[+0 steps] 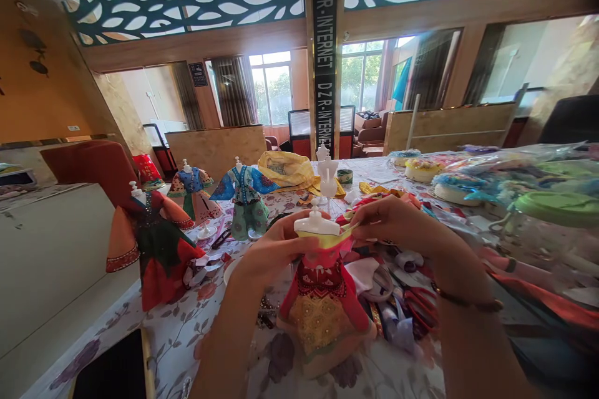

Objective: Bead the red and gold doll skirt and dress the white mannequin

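Observation:
In front of me stands a small white doll mannequin wearing a red and gold doll dress. A yellow and pink strip of fabric wraps across its chest, just below the shoulders. My left hand grips the strip's left end beside the mannequin's shoulder, fingertips partly behind it. At the other side, my right hand pinches the strip's right end between thumb and fingers, holding it out from the mannequin. The strip looks stretched between both hands.
Dressed mannequins in red and blue stand to the left. A phone lies front left. Fabric scraps and red-handled scissors crowd the right, near a green-lidded jar. A bare mannequin stands behind.

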`<state>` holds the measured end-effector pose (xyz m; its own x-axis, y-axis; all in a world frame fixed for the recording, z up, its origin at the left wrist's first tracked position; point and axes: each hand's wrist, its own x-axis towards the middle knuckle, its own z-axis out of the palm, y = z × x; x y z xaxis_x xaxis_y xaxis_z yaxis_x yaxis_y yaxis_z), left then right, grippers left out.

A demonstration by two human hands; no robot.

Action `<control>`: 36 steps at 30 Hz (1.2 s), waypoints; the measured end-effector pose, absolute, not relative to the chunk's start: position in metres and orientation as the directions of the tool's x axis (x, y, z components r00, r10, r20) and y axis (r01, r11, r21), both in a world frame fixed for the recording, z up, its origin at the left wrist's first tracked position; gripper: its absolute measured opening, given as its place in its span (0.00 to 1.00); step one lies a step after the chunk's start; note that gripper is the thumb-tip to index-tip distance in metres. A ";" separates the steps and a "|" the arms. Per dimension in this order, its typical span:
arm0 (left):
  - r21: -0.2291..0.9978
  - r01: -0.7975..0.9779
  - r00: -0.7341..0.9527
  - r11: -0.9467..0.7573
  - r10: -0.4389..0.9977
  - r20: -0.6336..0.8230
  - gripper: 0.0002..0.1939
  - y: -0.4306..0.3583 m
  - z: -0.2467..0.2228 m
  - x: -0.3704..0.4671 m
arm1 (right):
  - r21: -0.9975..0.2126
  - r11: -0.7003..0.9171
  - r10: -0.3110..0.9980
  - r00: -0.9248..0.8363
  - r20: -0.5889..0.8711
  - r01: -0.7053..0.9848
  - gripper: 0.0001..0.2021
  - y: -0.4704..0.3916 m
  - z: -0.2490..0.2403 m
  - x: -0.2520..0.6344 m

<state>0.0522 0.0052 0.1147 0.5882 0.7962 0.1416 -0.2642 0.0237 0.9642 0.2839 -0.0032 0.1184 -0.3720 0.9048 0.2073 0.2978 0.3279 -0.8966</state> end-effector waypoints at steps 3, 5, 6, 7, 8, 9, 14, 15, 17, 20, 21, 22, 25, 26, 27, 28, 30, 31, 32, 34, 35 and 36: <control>0.961 -0.278 0.650 0.008 0.738 0.182 0.25 0.008 0.113 0.050 | -0.879 0.322 0.914 -0.358 0.191 0.351 0.04 -0.011 0.125 0.285; 0.960 -0.281 0.675 -0.005 0.710 0.202 0.25 0.010 0.111 0.049 | -0.864 0.318 0.919 -0.352 0.179 0.390 0.04 -0.018 0.129 0.286; 0.960 -0.281 0.684 -0.009 0.700 0.207 0.26 0.010 0.111 0.049 | -0.860 0.318 0.918 -0.355 0.175 0.400 0.04 -0.022 0.131 0.286; 0.959 -0.282 0.693 -0.011 0.689 0.212 0.26 0.011 0.110 0.048 | -0.856 0.323 0.915 -0.365 0.173 0.404 0.03 -0.026 0.133 0.286; 0.958 -0.286 0.699 -0.012 0.681 0.217 0.27 0.011 0.108 0.048 | -0.850 0.333 0.910 -0.375 0.177 0.407 0.03 -0.030 0.134 0.286; 0.956 -0.294 0.707 -0.015 0.670 0.228 0.27 0.012 0.107 0.047 | -0.844 0.347 0.904 -0.384 0.185 0.410 0.03 -0.034 0.135 0.285; 0.937 -0.346 0.733 -0.038 0.612 0.296 0.29 0.014 0.101 0.045 | -0.777 0.414 0.879 -0.430 0.206 0.475 0.05 -0.052 0.139 0.279; 0.937 -0.347 0.738 -0.040 0.604 0.299 0.29 0.014 0.101 0.045 | -0.756 0.429 0.872 -0.443 0.206 0.494 0.05 -0.056 0.140 0.278; 0.941 -0.337 0.757 -0.040 0.582 0.296 0.29 0.014 0.100 0.043 | -0.715 0.457 0.859 -0.469 0.203 0.528 0.04 -0.063 0.143 0.275; 0.942 -0.331 0.782 -0.048 0.545 0.302 0.29 0.015 0.099 0.041 | -0.666 0.498 0.833 -0.518 0.192 0.554 0.04 -0.072 0.146 0.271; 0.940 -0.337 0.783 -0.050 0.539 0.310 0.28 0.015 0.099 0.041 | -0.652 0.518 0.823 -0.531 0.203 0.554 0.04 -0.073 0.147 0.270; 0.937 -0.346 0.785 -0.050 0.531 0.318 0.28 0.015 0.100 0.041 | -0.642 0.533 0.815 -0.537 0.216 0.552 0.05 -0.073 0.147 0.269; 0.925 -0.377 0.806 -0.044 0.476 0.351 0.27 0.017 0.100 0.042 | -0.657 0.529 0.825 -0.506 0.251 0.537 0.05 -0.069 0.146 0.269; 0.922 -0.384 0.816 -0.041 0.451 0.360 0.28 0.018 0.100 0.042 | -0.669 0.514 0.837 -0.485 0.254 0.536 0.05 -0.066 0.145 0.270; 0.920 -0.389 0.823 -0.039 0.434 0.366 0.29 0.018 0.100 0.042 | -0.681 0.500 0.846 -0.469 0.253 0.534 0.05 -0.063 0.144 0.271; 0.920 -0.389 0.825 -0.037 0.430 0.366 0.29 0.019 0.100 0.042 | -0.693 0.491 0.850 -0.465 0.248 0.528 0.05 -0.060 0.143 0.271; 0.927 -0.374 0.824 -0.026 0.450 0.345 0.31 0.019 0.099 0.042 | -0.723 0.468 0.854 -0.469 0.224 0.508 0.06 -0.054 0.141 0.272; 0.931 -0.364 0.822 -0.020 0.463 0.331 0.31 0.019 0.098 0.042 | -0.744 0.455 0.856 -0.470 0.214 0.490 0.06 -0.051 0.140 0.272; 0.935 -0.355 0.819 -0.018 0.476 0.320 0.31 0.019 0.098 0.042 | -0.767 0.437 0.862 -0.462 0.209 0.469 0.05 -0.049 0.139 0.271; 0.939 -0.343 0.813 -0.020 0.494 0.307 0.30 0.017 0.098 0.042 | -0.809 0.410 0.877 -0.425 0.224 0.420 0.05 -0.044 0.137 0.269; 0.941 -0.337 0.812 -0.021 0.500 0.302 0.30 0.017 0.098 0.042 | -0.824 0.405 0.883 -0.404 0.239 0.396 0.04 -0.042 0.137 0.267; 0.943 -0.333 0.810 -0.020 0.506 0.297 0.30 0.016 0.099 0.042 | -0.834 0.406 0.886 -0.387 0.257 0.374 0.04 -0.039 0.136 0.265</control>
